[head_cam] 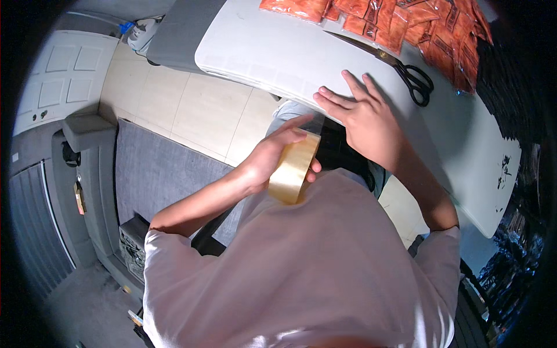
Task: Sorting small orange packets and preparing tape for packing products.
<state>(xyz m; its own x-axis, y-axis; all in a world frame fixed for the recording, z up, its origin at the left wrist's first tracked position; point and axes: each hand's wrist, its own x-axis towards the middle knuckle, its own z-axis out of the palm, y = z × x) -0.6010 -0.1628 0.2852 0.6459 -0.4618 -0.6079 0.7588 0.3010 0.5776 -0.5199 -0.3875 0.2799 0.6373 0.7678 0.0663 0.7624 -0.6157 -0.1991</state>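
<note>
My left hand [274,152] is closed around a wide roll of yellowish packing tape [292,167], held close in front of my shirt; a clear strip seems to stretch from the roll's upper end. My right hand [363,117] holds nothing, its fingers spread over the near edge of the white table [278,48]. Beyond that hand lie black-handled scissors [402,69] with their blades pointing to the upper left. Clear plastic packets of orange material [374,19] are heaped along the table's far side, just past the blades.
A dark stack of thin pieces [509,87] sits right of the packets. Small black bits [504,172] lie near the table's right end. A grey surface [180,32] adjoins the table's left end. Left of me are a grey sofa [98,191] and a rug [161,169].
</note>
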